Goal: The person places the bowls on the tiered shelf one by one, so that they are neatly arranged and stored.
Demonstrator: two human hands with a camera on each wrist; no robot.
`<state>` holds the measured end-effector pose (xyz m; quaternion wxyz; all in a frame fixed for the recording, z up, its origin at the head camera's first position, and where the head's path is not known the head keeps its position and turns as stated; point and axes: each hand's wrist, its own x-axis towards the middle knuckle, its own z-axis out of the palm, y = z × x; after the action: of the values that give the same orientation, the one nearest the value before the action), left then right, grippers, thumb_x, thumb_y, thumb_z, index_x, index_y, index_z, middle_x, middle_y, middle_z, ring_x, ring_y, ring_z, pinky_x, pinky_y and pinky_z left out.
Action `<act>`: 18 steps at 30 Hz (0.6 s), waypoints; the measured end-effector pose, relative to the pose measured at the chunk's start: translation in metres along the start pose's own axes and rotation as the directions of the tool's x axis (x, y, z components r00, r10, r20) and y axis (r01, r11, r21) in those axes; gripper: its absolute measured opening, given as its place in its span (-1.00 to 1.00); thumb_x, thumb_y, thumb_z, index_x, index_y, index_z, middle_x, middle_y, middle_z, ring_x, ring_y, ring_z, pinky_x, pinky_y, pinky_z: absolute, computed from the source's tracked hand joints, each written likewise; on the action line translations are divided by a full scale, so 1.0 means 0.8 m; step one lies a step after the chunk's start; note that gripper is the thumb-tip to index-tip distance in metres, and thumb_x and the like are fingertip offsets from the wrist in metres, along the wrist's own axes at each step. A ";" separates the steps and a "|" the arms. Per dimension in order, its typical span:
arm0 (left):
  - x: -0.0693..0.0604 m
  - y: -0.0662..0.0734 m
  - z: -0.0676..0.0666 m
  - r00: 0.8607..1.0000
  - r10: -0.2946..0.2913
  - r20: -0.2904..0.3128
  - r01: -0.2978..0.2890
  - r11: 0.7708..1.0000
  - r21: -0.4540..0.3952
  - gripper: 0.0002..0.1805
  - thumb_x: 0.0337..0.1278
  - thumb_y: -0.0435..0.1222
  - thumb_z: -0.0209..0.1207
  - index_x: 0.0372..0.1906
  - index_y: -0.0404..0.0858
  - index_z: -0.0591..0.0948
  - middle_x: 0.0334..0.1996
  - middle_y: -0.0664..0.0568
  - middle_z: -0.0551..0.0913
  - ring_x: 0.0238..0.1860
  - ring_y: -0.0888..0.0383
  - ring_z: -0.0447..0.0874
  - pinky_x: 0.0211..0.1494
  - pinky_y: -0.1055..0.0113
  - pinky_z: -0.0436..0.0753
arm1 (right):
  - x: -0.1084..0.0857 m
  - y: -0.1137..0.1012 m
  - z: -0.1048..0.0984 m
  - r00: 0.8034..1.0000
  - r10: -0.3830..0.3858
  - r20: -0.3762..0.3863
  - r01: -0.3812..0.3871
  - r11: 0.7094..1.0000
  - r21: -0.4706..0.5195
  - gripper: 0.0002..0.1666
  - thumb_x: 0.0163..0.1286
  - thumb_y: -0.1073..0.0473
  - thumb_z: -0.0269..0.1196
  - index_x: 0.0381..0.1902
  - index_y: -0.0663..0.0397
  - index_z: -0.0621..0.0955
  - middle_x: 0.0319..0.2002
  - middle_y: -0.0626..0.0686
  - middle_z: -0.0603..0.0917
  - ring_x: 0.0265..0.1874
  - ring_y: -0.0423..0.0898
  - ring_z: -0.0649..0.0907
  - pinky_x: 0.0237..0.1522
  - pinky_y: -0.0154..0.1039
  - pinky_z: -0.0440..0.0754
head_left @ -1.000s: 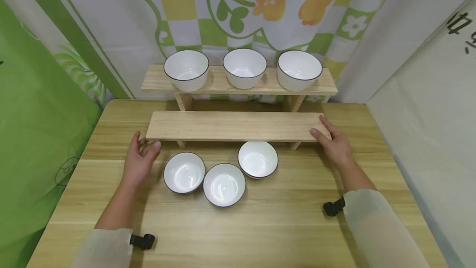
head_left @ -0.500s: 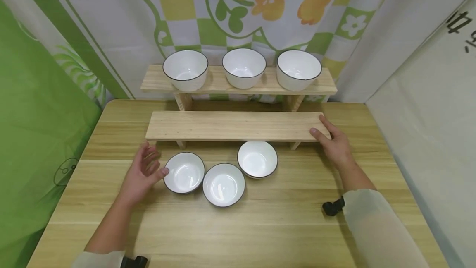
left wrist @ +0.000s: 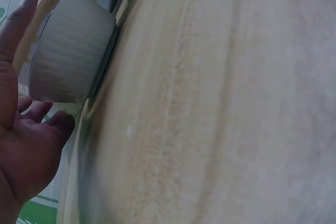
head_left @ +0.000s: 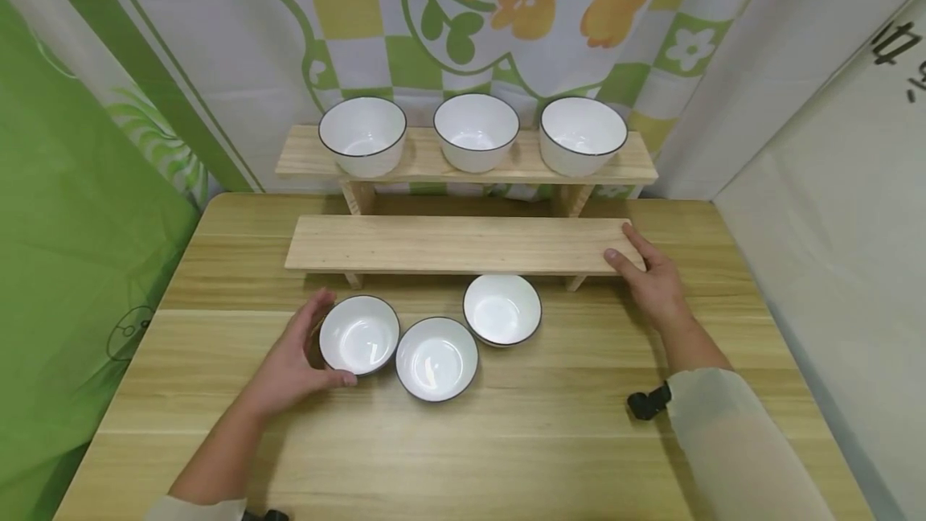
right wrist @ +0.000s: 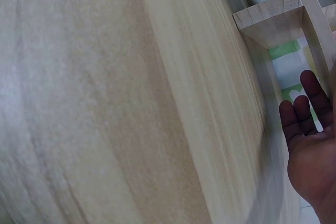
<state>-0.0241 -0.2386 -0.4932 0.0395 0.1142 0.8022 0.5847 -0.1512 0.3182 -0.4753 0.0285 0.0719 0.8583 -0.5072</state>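
1. At the near left, the left hand (head_left: 289,372) is spread loosely about the left bowl (head_left: 359,336), thumb by its near rim, fingers by its far-left side. The grasp is not closed; whether the fingertips touch, I cannot tell. Taking hold of this bowl, upright on the table (head_left: 463,465), looks like the step in hand.
2. To do it well, bring thumb and fingers in evenly from opposite sides and lift straight up: the middle bowl (head_left: 437,360) is touching or just beside it on the right and could be knocked.
3. Farther right, the right bowl (head_left: 502,310) has its far rim hidden by the lower shelf (head_left: 463,245), so keep any lift on the near side of that edge.
4. The right hand (head_left: 654,284) rests on the lower shelf's right end, thumb on top, other fingers relaxed, not clenched. Keep that touch light; pressing on the overhanging end might tip the shelf.
5. Counted near to far: two hands, three bowls on the table, one lower shelf with two legs (head_left: 354,281) visible, one upper shelf (head_left: 419,155), three far bowls (head_left: 476,159) upright on it, and one patterned curtain (head_left: 347,6).
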 end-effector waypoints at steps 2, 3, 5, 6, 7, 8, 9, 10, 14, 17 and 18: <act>0.001 0.000 0.003 1.000 -0.001 0.010 0.001 1.000 0.023 0.46 -0.43 -0.38 0.74 0.64 -0.33 0.02 0.54 -0.24 0.21 0.52 -0.22 0.17 0.44 0.66 0.12 | 0.000 0.000 0.000 1.000 -0.002 0.000 0.002 1.000 -0.007 -0.02 0.41 -0.37 0.31 0.64 -0.38 0.19 0.64 0.04 0.06 0.61 0.15 0.05 0.58 0.14 0.05; 0.002 0.001 0.004 1.000 -0.003 0.015 0.002 1.000 0.029 0.47 -0.45 -0.36 0.75 0.64 -0.32 0.03 0.55 -0.22 0.21 0.51 -0.20 0.18 0.44 0.67 0.11 | 0.000 0.000 0.000 1.000 -0.004 -0.001 0.004 1.000 -0.011 -0.02 0.41 -0.36 0.31 0.64 -0.37 0.19 0.64 0.05 0.07 0.61 0.16 0.06 0.58 0.15 0.06; 0.002 0.001 0.006 1.000 -0.006 0.018 0.005 0.999 0.048 0.48 -0.48 -0.32 0.77 0.64 -0.28 0.05 0.54 -0.14 0.23 0.49 -0.14 0.21 0.44 0.66 0.09 | 0.000 -0.001 0.000 1.000 -0.005 -0.004 0.005 1.000 -0.022 -0.02 0.40 -0.37 0.31 0.64 -0.36 0.19 0.63 0.05 0.07 0.60 0.17 0.06 0.57 0.15 0.06; 0.002 0.001 0.007 1.000 -0.008 0.018 0.007 0.999 0.053 0.49 -0.49 -0.31 0.77 0.65 -0.27 0.05 0.54 -0.12 0.23 0.49 -0.13 0.21 0.44 0.66 0.08 | 0.000 -0.001 0.000 1.000 -0.005 -0.004 0.005 1.000 -0.027 -0.02 0.40 -0.38 0.31 0.64 -0.37 0.19 0.63 0.05 0.08 0.60 0.17 0.07 0.57 0.16 0.06; 0.002 0.001 0.008 1.000 -0.003 0.019 0.002 0.998 0.055 0.48 -0.50 -0.30 0.77 0.64 -0.27 0.07 0.53 -0.11 0.25 0.48 -0.13 0.21 0.43 0.64 0.08 | 0.000 -0.001 0.000 1.000 -0.003 -0.004 0.003 1.000 -0.029 -0.02 0.40 -0.38 0.30 0.64 -0.37 0.19 0.63 0.05 0.08 0.60 0.17 0.07 0.57 0.16 0.06; 0.002 0.001 0.008 1.000 -0.004 0.019 0.003 0.998 0.060 0.48 -0.50 -0.29 0.78 0.64 -0.25 0.08 0.53 -0.10 0.25 0.48 -0.12 0.21 0.44 0.63 0.07 | 0.000 -0.001 0.001 1.000 -0.002 -0.003 0.002 1.000 -0.030 -0.02 0.40 -0.39 0.31 0.64 -0.38 0.19 0.63 0.04 0.08 0.60 0.16 0.06 0.57 0.16 0.06; 0.002 0.000 0.009 1.000 -0.006 0.018 0.005 0.998 0.069 0.48 -0.50 -0.28 0.78 0.64 -0.24 0.08 0.53 -0.10 0.25 0.49 -0.13 0.20 0.44 0.61 0.06 | 0.000 -0.001 0.001 1.000 -0.001 -0.003 0.001 1.000 -0.029 -0.02 0.39 -0.39 0.31 0.64 -0.39 0.19 0.63 0.04 0.08 0.60 0.16 0.07 0.58 0.15 0.06; 0.002 0.000 0.010 1.000 -0.015 0.018 0.013 0.997 0.073 0.48 -0.50 -0.27 0.78 0.65 -0.23 0.08 0.53 -0.10 0.24 0.50 -0.12 0.19 0.46 0.57 0.06 | 0.000 -0.001 0.001 1.000 0.002 -0.001 -0.002 1.000 -0.024 -0.01 0.39 -0.39 0.31 0.64 -0.39 0.19 0.63 0.03 0.08 0.61 0.15 0.06 0.58 0.14 0.06; 0.001 0.001 0.013 0.998 -0.063 0.017 0.061 0.991 0.122 0.52 -0.51 -0.20 0.79 0.67 -0.15 0.04 0.57 -0.13 0.18 0.54 -0.14 0.12 0.57 0.16 0.06 | -0.001 -0.002 0.001 1.000 0.007 0.004 -0.007 1.000 -0.005 -0.02 0.40 -0.37 0.32 0.64 -0.40 0.19 0.64 0.03 0.06 0.61 0.14 0.04 0.58 0.14 0.05; 0.001 0.002 0.014 0.996 -0.092 0.016 0.088 0.984 0.152 0.55 -0.51 -0.16 0.79 0.68 -0.10 0.02 0.59 -0.18 0.13 0.55 -0.20 0.09 0.55 -0.20 0.05 | -0.002 -0.002 0.001 1.000 0.006 0.004 -0.006 1.000 0.003 -0.02 0.41 -0.36 0.32 0.64 -0.39 0.18 0.64 0.03 0.05 0.61 0.14 0.03 0.58 0.14 0.05; 0.001 0.002 0.014 0.995 -0.098 0.016 0.094 0.982 0.161 0.56 -0.51 -0.15 0.79 0.69 -0.09 0.01 0.60 -0.20 0.11 0.56 -0.22 0.08 0.54 -0.25 0.04 | -0.002 -0.002 0.001 1.000 0.005 0.004 -0.005 1.000 0.001 -0.02 0.41 -0.36 0.31 0.65 -0.38 0.18 0.64 0.03 0.05 0.61 0.14 0.03 0.58 0.15 0.05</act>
<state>-0.0226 -0.2273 -0.4952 0.0678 0.0852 0.8507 0.5143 -0.1501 0.3168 -0.4744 0.0312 0.0730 0.8578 -0.5079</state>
